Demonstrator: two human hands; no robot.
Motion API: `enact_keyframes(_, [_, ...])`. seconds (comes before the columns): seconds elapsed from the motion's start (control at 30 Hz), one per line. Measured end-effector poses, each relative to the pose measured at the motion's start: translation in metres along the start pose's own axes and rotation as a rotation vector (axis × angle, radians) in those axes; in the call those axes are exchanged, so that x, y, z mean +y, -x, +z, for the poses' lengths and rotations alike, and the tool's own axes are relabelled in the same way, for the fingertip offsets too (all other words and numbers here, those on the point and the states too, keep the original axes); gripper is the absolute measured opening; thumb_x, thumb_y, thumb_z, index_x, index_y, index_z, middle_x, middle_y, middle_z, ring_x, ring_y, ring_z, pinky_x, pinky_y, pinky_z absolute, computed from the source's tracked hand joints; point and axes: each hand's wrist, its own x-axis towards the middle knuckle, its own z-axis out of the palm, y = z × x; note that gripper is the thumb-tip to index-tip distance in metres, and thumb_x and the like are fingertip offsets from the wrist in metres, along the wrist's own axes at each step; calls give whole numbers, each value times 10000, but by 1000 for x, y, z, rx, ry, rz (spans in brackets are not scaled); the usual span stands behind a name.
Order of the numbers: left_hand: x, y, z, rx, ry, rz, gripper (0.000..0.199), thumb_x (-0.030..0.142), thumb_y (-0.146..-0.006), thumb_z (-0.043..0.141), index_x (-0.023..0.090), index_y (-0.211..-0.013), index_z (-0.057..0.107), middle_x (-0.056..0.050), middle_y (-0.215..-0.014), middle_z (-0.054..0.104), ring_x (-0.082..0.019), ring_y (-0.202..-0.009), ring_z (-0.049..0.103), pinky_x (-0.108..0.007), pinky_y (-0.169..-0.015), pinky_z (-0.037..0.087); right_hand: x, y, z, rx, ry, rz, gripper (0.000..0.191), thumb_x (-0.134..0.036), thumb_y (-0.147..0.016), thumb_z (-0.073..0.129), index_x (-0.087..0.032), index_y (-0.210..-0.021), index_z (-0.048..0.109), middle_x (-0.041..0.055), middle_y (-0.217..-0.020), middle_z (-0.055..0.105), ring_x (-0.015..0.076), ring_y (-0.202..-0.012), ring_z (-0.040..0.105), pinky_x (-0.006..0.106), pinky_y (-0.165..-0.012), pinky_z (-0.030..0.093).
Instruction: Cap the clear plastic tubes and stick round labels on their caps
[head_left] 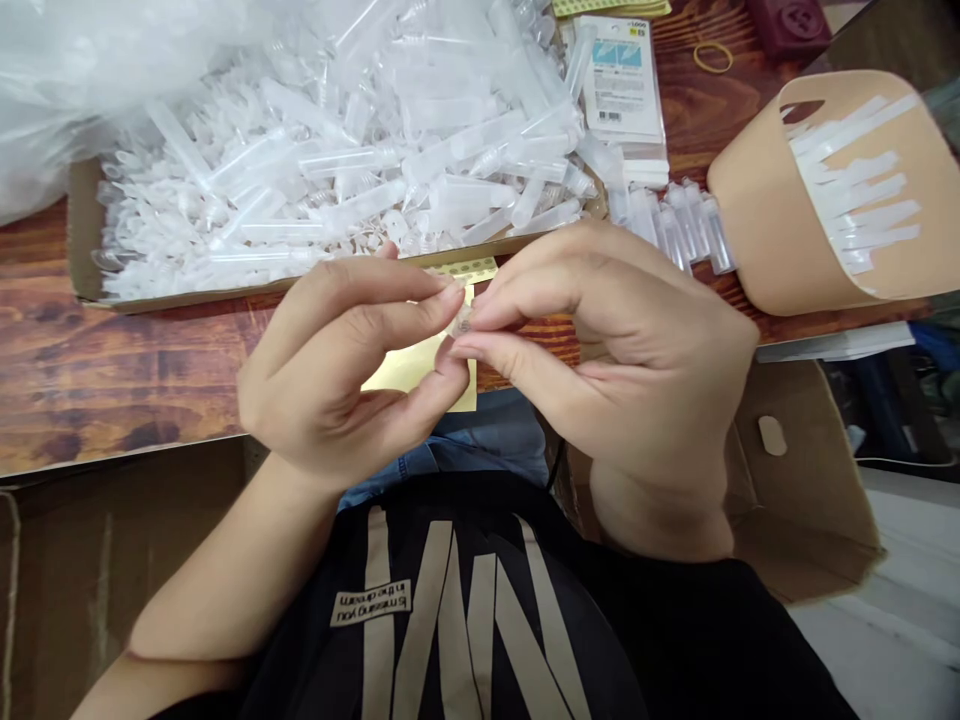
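My left hand (360, 350) and my right hand (615, 330) meet fingertip to fingertip above the table's front edge. Between them is a small clear plastic piece (463, 322), pinched from both sides. Fingers cover most of it, so its full shape is hidden. Under the hands lies a yellow sticker sheet (420, 365), partly covered by my left fingers. Just beyond, a shallow cardboard tray (262, 290) is heaped with clear plastic tubes (345, 160) and small caps (157, 240).
To the right, a beige bin (780, 220) lies tilted with white strips (862, 200) inside. Several small tubes (686, 225) stand beside it. Printed packages (626, 90) and a rubber band (712, 58) lie behind. An open cardboard box (802, 480) sits below right.
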Motion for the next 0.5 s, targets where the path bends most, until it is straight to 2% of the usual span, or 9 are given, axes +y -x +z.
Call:
enact_keyframes(0.07, [-3, 0, 0, -26, -26, 74, 513, 224, -719, 868, 188, -1204, 704, -27, -1034, 751, -201, -872, 723, -353, -879, 637, 0, 1, 1, 9, 14, 18, 217, -71, -877, 677, -287, -853, 669, -12, -802, 688, 184, -796, 678, 373, -746, 610])
enact_keyframes(0.2, [-6, 0, 0, -48, -41, 76, 448, 204, -739, 850, 234, -1165, 713, -8, -1036, 757, -196, -853, 729, -397, -972, 616, -1, 2, -1, 6, 29, 23, 237, -37, -845, 690, -268, -799, 664, -11, -795, 684, 171, -771, 676, 346, -737, 612])
enact_keyframes(0.33, [-8, 1, 2, -36, -56, 121, 430, 198, -727, 859, 220, -1137, 730, -23, -991, 767, -198, -825, 737, -394, -962, 624, 0, 1, -4, -37, 63, 51, 323, -21, -838, 680, -299, -692, 606, -24, -769, 664, 154, -757, 663, 295, -697, 605])
enact_keyframes(0.5, [-8, 0, 4, -38, -71, 152, 390, 228, -722, 861, 197, -1092, 738, -41, -982, 776, -201, -800, 735, -438, -937, 639, 4, 0, -6, -85, 56, 14, 296, -6, -804, 701, -251, -684, 586, -30, -749, 620, 132, -727, 623, 300, -655, 594])
